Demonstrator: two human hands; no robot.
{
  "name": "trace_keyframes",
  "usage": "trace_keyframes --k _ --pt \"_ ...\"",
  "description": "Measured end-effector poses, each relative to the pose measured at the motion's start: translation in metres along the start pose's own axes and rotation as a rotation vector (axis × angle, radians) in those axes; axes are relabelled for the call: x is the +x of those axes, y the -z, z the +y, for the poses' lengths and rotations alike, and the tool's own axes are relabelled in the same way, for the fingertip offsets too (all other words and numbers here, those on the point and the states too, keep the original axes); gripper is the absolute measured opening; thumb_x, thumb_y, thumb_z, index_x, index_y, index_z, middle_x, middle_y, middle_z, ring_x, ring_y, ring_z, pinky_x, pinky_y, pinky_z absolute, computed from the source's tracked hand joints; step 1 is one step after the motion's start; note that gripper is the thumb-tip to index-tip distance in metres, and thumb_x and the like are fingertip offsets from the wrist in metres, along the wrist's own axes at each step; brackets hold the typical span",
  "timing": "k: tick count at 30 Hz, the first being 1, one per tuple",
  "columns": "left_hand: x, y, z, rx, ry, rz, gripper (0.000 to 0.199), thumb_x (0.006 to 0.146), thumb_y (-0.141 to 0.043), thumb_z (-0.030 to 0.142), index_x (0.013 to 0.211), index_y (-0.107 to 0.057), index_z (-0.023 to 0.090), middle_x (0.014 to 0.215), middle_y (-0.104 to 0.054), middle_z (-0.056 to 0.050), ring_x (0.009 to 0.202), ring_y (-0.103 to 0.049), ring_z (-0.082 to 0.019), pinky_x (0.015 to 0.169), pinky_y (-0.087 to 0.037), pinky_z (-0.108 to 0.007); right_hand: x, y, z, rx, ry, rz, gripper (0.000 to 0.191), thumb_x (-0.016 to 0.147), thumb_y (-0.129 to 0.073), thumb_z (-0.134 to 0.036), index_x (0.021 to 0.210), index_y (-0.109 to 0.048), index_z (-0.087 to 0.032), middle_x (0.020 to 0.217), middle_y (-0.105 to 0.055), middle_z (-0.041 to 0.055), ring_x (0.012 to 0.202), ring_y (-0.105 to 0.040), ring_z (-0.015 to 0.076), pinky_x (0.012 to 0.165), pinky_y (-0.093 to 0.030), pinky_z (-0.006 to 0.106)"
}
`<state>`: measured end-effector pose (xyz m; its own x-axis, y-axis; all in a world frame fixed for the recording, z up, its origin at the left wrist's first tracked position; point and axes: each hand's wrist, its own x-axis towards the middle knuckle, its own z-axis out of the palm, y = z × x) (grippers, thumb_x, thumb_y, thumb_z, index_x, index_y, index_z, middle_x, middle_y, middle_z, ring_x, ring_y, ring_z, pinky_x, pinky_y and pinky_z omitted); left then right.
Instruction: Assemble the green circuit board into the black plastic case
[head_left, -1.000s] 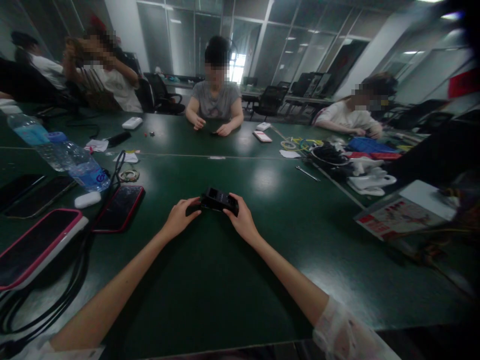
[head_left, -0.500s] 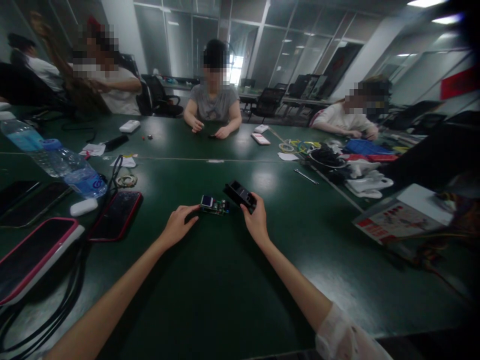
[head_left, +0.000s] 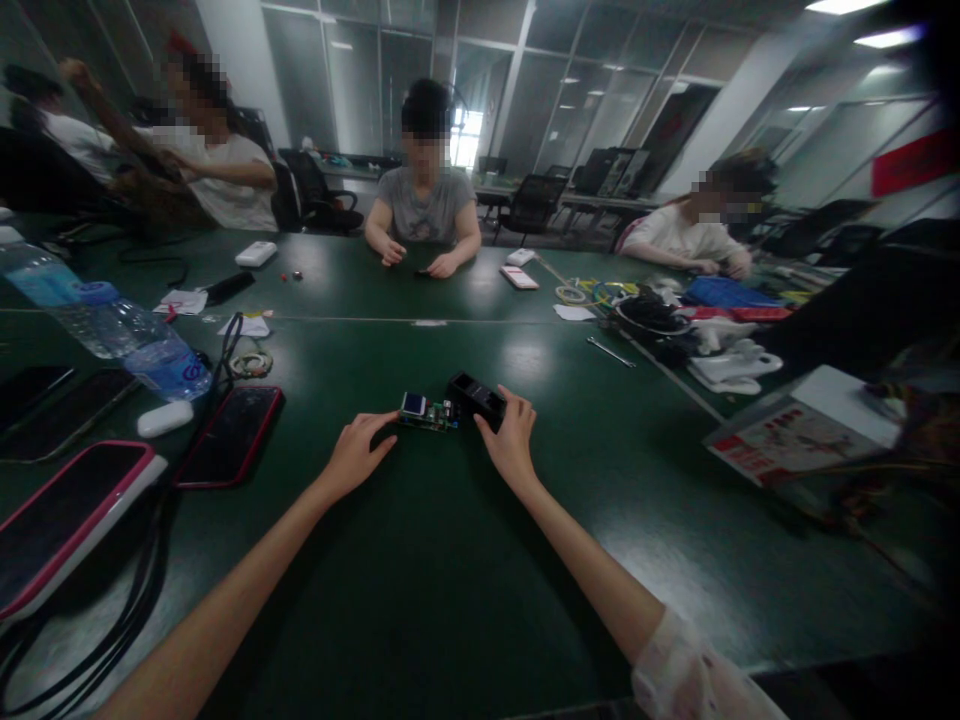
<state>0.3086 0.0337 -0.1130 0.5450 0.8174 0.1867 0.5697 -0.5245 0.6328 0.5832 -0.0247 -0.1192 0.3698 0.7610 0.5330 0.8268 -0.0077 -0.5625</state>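
Note:
A small green circuit board (head_left: 433, 415) with a little screen at its left end lies on the dark green table (head_left: 390, 580). My left hand (head_left: 361, 452) rests on the table beside it, index fingertip at the board's left edge, thumb apart from the fingers. Just right of the board is a black plastic case (head_left: 477, 398), long and slightly tilted. My right hand (head_left: 513, 430) grips the case's right end between thumb and fingers. The case's left end is close to the board's right end; whether they touch I cannot tell.
Phones (head_left: 232, 436), water bottles (head_left: 161, 350), a white earbud case (head_left: 165, 418) and black cables are at left. A wrench (head_left: 610, 352), tangled cables, white gloves (head_left: 731, 368) and a white box (head_left: 814, 425) stand at right. Several people are around; one sits opposite (head_left: 424, 205).
The black case in my right hand has come down lower and flatter, and its fingers have shifted on it. My left hand and the circuit board have hardly moved.

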Motion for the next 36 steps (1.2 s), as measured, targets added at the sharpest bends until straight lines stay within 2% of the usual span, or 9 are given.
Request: trace_keyframes --k 3,5,9,19,27,36 --pt "0.0 0.0 0.002 0.029 -0.012 -0.002 0.041 0.092 -0.05 0.03 0.133 -0.047 0.028 0.127 -0.055 -0.007 0.117 -0.05 -0.024 0.095 -0.043 -0.046 -0.003 0.006 -0.015 -0.07 0.061 0.021 0.041 0.086 -0.052 -0.026 0.126 -0.048 -0.02 0.122 -0.046 0.0139 0.113 -0.043 0.0311 0.09 -0.04 0.047" --pt "0.0 0.0 0.002 0.033 -0.01 -0.005 0.041 0.093 -0.05 0.03 0.133 -0.046 0.028 0.128 -0.055 -0.007 0.117 -0.05 -0.024 0.095 -0.043 -0.046 -0.005 0.01 -0.025 -0.088 0.16 -0.037 0.029 0.089 -0.048 -0.023 0.118 -0.054 -0.023 0.117 -0.053 0.0101 0.112 -0.045 0.0288 0.088 -0.038 0.043" --pt "-0.001 0.0 0.002 0.039 -0.012 0.002 0.041 0.093 -0.051 0.03 0.134 -0.046 0.028 0.128 -0.055 -0.006 0.118 -0.05 -0.024 0.095 -0.042 -0.046 -0.009 0.014 -0.035 -0.09 0.308 -0.157 0.024 0.091 -0.046 -0.019 0.111 -0.057 -0.024 0.111 -0.061 0.007 0.112 -0.049 0.0259 0.09 -0.033 0.041" --pt "-0.002 -0.002 0.0 0.03 -0.024 0.016 0.042 0.092 -0.051 0.029 0.133 -0.046 0.029 0.127 -0.056 -0.006 0.115 -0.052 -0.024 0.094 -0.043 -0.046 -0.011 0.011 -0.033 -0.022 0.354 -0.219 0.028 0.091 -0.044 -0.017 0.117 -0.053 -0.021 0.11 -0.066 0.0077 0.109 -0.055 0.0236 0.093 -0.032 0.041" --pt "-0.001 -0.002 -0.001 0.012 -0.01 0.022 0.042 0.09 -0.053 0.028 0.132 -0.047 0.026 0.125 -0.055 -0.008 0.109 -0.055 -0.023 0.091 -0.046 -0.045 -0.013 0.014 -0.035 0.055 0.345 -0.246 0.03 0.091 -0.044 -0.019 0.121 -0.05 -0.02 0.105 -0.067 0.0083 0.108 -0.057 0.0243 0.093 -0.038 0.043" --pt "-0.002 -0.002 -0.002 0.011 -0.031 0.03 0.042 0.09 -0.053 0.026 0.132 -0.047 0.026 0.123 -0.058 -0.007 0.109 -0.055 -0.023 0.092 -0.045 -0.046 -0.014 0.014 -0.036 0.103 0.342 -0.252 0.029 0.091 -0.043 -0.02 0.119 -0.05 -0.02 0.108 -0.063 0.0094 0.103 -0.06 0.0235 0.092 -0.043 0.042"
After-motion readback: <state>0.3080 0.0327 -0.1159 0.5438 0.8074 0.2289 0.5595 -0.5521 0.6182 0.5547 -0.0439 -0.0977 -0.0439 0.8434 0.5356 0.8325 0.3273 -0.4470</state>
